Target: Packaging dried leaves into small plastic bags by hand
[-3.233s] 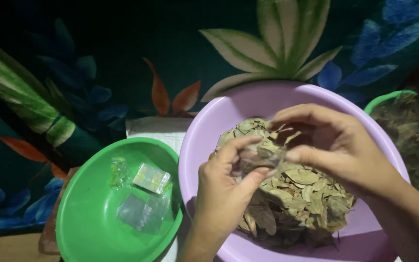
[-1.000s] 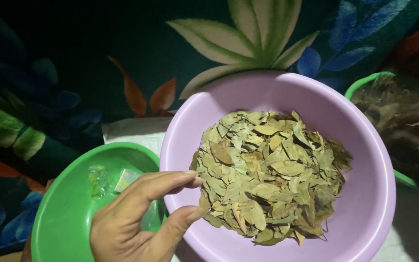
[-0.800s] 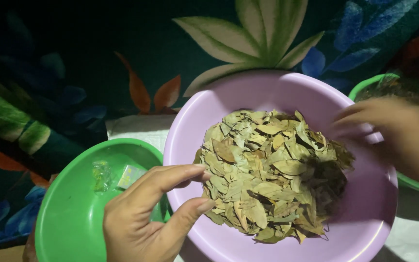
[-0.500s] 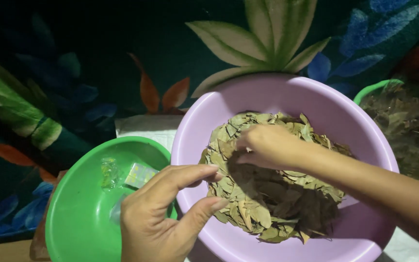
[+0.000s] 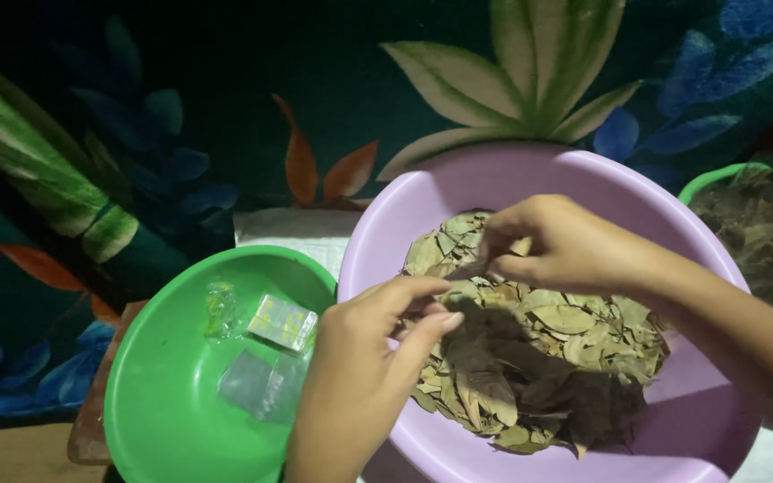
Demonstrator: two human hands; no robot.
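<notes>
Pinched in the right hand (image 5: 556,246), dried leaves (image 5: 547,358) could crumble if squeezed; left hand (image 5: 360,376) held part-open, empty.

Green bowl (image 5: 149,394) holding small clear packets (image 5: 266,383); leaf-print cloth (image 5: 225,98); second green bowl (image 5: 717,179) at right.

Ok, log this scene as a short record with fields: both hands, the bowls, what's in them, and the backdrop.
left hand: over the near rim of the purple bowl, thumb and forefinger close together; whether it pinches anything is unclear
right hand: above the leaf pile, fingertips pinching dried leaves
purple bowl: holds a heap of dried leaves
green bowl: left of the purple one, holds small clear plastic packets
second green bowl: far right, partly cut off, more dried leaves
backdrop: dark cloth with a leaf print
</notes>
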